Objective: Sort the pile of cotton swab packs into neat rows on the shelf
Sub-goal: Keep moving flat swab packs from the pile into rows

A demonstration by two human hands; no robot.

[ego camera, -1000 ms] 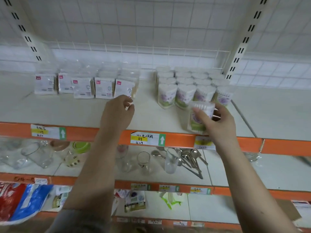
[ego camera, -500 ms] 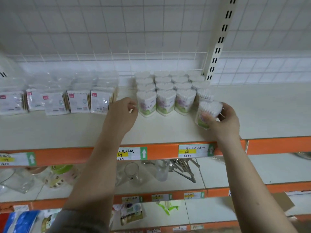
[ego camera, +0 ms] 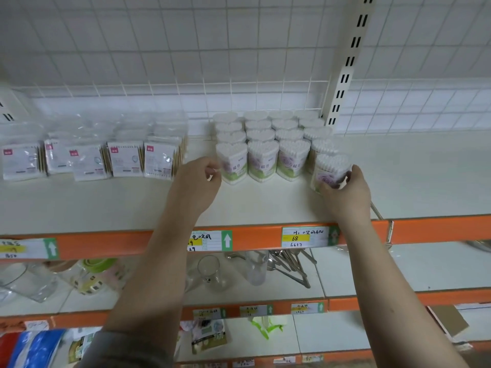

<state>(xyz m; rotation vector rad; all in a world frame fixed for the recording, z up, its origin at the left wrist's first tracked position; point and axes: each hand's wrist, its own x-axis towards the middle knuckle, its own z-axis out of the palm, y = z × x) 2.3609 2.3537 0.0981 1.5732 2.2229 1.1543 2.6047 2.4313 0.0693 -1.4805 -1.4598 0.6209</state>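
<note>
**Plastic swab tub held at the right end of the rows**

Clear and heart-shaped, the tub (ego camera: 330,170) stands on the shelf (ego camera: 132,203) just in front of the rightmost column of the tub rows (ego camera: 271,144), tilted a little. The right hand (ego camera: 345,192) sits at its near right side, fingers curled round its lower body. The left hand (ego camera: 198,185) hovers just left of the front-left tub, fingers loosely curled with nothing gripped; whether the fingertips touch that tub cannot be told. Flat packs (ego camera: 90,158) stand in rows further left. Price tags (ego camera: 308,237) line the orange edge.
</note>
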